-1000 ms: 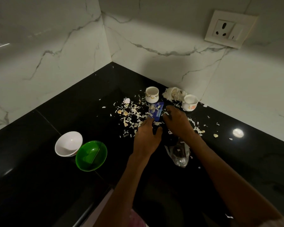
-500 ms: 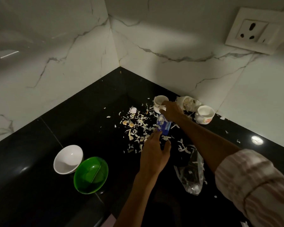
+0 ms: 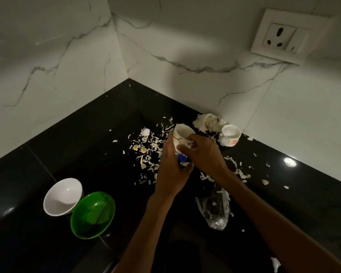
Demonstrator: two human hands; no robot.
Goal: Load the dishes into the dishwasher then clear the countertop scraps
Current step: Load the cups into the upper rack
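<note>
Little looks done: right hand (image 3: 202, 152) grips a cup (image 3: 182, 134), left hand (image 3: 170, 170) flat beside it; scraps (image 3: 146, 152) and bowls left of the cup remain.

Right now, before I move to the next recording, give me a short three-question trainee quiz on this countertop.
1. True or false: the white bowl touches the green bowl.
2. Which hand grips the white cup? A) left hand B) right hand C) neither
3. Fill in: the clear plastic bag lies on the black ____.

Key: 1 true, their rims meet. 2 B; the left hand is alongside, over a blue item. 3 countertop, among scattered peel scraps.
</note>
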